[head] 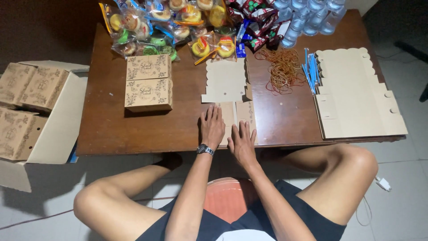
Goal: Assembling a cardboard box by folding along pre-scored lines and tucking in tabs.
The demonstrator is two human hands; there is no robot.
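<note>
Hands flat, fingers spread: left hand [211, 127] and right hand [241, 143] pressing unfolded cardboard box blank [226, 85] on desk [107, 120].

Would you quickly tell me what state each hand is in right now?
Left hand: open, flat on the unfolded cardboard box blank.
Right hand: open, flat on the same blank, holding nothing.

Flat box blank [227, 82] looking matt kraft cardboard, smooth. Table [111, 125] showing dark wood, slight sheen. Snack packets [178, 27] gleaming in glossy clear plastic. Rubber bands [283, 69] looking dull tan rubber. Wristwatch [205, 149] shining metallic. Stool seat [227, 196] appearing smooth orange plastic.
</note>
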